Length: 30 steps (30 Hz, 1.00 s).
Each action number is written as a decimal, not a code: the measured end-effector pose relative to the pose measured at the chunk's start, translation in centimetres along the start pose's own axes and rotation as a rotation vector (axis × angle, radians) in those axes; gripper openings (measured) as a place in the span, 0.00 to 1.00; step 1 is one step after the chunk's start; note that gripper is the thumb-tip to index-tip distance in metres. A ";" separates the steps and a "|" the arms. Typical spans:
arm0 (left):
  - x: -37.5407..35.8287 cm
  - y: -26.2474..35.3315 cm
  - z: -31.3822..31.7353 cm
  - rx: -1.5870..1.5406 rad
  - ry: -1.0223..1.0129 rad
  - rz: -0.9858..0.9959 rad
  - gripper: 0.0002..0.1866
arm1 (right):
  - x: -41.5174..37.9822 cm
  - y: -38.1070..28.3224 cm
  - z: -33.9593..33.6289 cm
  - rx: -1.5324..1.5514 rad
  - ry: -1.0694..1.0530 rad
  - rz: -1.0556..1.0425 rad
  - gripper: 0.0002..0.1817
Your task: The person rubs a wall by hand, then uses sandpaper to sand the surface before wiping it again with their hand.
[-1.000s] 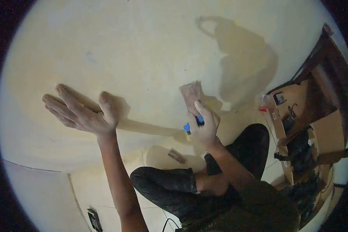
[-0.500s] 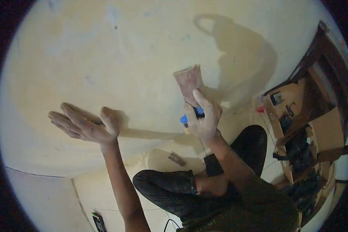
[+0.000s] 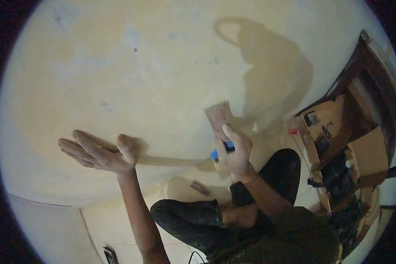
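Dark, rumpled trousers (image 3: 187,220); dark top (image 3: 290,237)

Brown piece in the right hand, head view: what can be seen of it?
The brown piece is reddish-brown, thin and perhaps abrasive paper, flaring towards a pale, ragged far edge. The right hand grips its narrower near end, hiding part of it. It extends over the pale wall; contact there can't be told, nor whether the blue item joins it.
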<state>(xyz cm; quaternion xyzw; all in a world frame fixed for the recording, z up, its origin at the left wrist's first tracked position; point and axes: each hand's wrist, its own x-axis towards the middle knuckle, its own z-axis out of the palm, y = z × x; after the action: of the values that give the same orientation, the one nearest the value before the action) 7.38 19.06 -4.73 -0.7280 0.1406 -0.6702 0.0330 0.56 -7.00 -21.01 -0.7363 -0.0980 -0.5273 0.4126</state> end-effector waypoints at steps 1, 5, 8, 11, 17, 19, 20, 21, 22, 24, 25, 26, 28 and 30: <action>-0.2 0.0 0.0 -0.007 -0.008 0.009 0.49 | 1.3 -0.6 -0.2 0.001 -0.011 0.017 0.28; 0.1 0.3 -0.3 -0.023 -0.008 0.036 0.47 | 1.0 0.0 -0.2 0.028 -0.001 0.028 0.27; 0.1 0.2 -0.6 -0.039 -0.008 0.047 0.46 | -1.7 0.3 -0.6 0.004 -0.021 0.036 0.25; -0.3 0.6 -0.5 -0.052 -0.026 0.049 0.46 | 1.7 -0.7 -0.7 0.057 -0.014 0.006 0.26; -0.5 0.5 -0.4 -0.010 -0.007 0.032 0.47 | -1.6 0.5 0.0 0.044 0.026 0.002 0.27; -0.5 0.1 -0.3 0.004 -0.006 0.015 0.48 | -0.6 -0.1 0.0 0.064 -0.012 0.028 0.28; -0.7 0.1 -0.4 0.000 -0.015 0.010 0.48 | -0.5 -0.5 -0.1 0.070 -0.033 0.052 0.28; -0.9 0.2 -0.6 -0.003 -0.023 0.007 0.48 | 0.0 -0.8 -0.2 0.058 -0.016 0.037 0.28; -1.0 0.2 -0.6 -0.005 -0.028 0.002 0.48 | 1.2 -0.8 0.0 0.050 0.003 0.010 0.28; -0.9 -0.1 -0.4 -0.007 -0.030 -0.008 0.48 | 1.1 -0.6 0.4 0.051 0.022 0.019 0.29; -0.6 -0.1 -0.4 -0.012 -0.022 -0.001 0.48 | -0.1 -0.4 0.6 0.062 0.024 0.051 0.29; -0.7 0.1 -0.6 -0.023 -0.025 0.008 0.47 | -1.4 0.1 0.7 0.073 0.026 0.073 0.29; -0.6 0.3 -0.5 -0.036 -0.031 0.016 0.47 | -0.4 -0.6 0.5 0.095 0.033 0.097 0.29; -0.5 -0.1 -0.7 -0.044 -0.044 0.016 0.47 | 0.9 -1.6 0.4 0.112 0.054 0.098 0.28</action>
<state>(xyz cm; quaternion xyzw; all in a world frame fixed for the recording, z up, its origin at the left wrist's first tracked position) 6.68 19.34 -5.13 -0.7419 0.1606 -0.6505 0.0255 0.28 -5.88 -19.49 -0.7015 -0.0799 -0.5199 0.4808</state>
